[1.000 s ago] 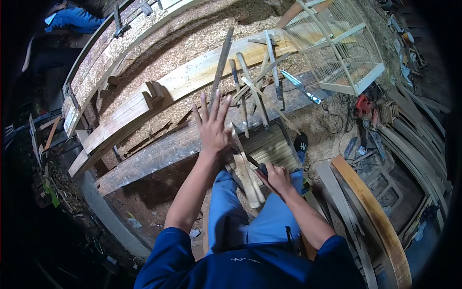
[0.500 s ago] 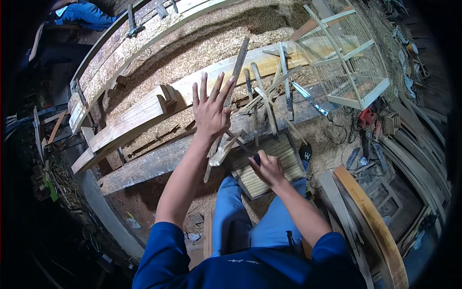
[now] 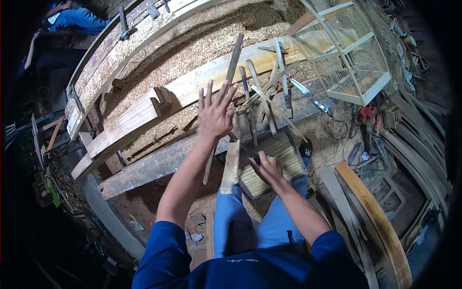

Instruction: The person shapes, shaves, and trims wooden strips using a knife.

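My left hand [image 3: 216, 115] is open, back upward and fingers spread, above the wooden bench. A long dark wooden strip [image 3: 234, 58] passes behind its fingers; whether the palm touches it cannot be seen. My right hand [image 3: 269, 169] is closed around the dark handle of a narrow tool [image 3: 250, 156], pointing up and left toward the left hand. Its far end is partly hidden, so its kind is unclear. Just left of it, a pale split piece of wood [image 3: 231, 168] appears in front of my left knee, slightly blurred. Behind my right hand lies a slatted panel [image 3: 274, 154].
Several thin sticks [image 3: 264, 103] lie crossed over a thick plank [image 3: 149, 161]. A silver-bladed tool [image 3: 308, 95] lies near a wooden birdcage [image 3: 346, 53]. A hammer [image 3: 125, 26] rests at the far left. Curved boards [image 3: 375, 221] stand at right. Another person's blue-clothed legs [image 3: 84, 20] show top left.
The pale wood piece has swung from a slant to nearly upright and moved lower, toward my left knee. My left hand has shifted slightly right; my right hand stays about where it was.
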`<state>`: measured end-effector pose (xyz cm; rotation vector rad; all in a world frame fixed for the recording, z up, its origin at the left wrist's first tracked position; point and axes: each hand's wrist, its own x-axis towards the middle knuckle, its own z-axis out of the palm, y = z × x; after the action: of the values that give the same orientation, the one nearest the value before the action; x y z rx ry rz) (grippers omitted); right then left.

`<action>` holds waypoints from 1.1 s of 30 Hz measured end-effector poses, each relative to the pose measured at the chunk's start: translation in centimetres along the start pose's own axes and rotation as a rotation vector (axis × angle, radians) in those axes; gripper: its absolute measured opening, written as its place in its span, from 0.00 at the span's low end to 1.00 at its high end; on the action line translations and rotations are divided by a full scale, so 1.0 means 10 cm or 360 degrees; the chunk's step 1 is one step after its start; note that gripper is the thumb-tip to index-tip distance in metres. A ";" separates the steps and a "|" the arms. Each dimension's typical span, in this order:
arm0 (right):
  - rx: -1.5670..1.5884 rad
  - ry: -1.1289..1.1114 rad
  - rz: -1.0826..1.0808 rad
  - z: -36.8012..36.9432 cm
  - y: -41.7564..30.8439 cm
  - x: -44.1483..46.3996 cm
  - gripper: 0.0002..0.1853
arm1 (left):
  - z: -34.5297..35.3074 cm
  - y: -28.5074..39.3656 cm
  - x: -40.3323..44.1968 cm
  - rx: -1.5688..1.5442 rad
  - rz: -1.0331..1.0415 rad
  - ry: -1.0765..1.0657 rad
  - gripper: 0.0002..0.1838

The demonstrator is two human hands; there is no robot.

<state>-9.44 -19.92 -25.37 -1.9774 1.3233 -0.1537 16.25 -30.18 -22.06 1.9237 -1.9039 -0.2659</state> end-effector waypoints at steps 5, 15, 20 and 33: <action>-0.0133 0.0060 -0.0008 0.20 0.34 0.26 0.27 | 0.71 -0.48 -0.59 0.0188 0.0066 -0.0062 0.32; 0.0179 -0.0194 0.0336 0.27 0.20 0.32 0.27 | 0.50 -0.46 -0.57 -0.0090 -0.0290 0.0140 0.31; 0.0372 -0.0146 0.0375 0.16 0.21 0.27 0.26 | 0.47 -0.44 -1.02 -0.0199 -0.0503 0.0268 0.29; 0.0764 0.0278 0.0427 -0.30 0.36 -0.13 0.19 | 0.76 0.30 -1.23 -0.0277 -0.0314 0.0294 0.11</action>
<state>-14.18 -21.05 -25.10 -1.3972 1.4848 -0.4765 9.76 -19.18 -29.49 1.9463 -1.5252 -0.2907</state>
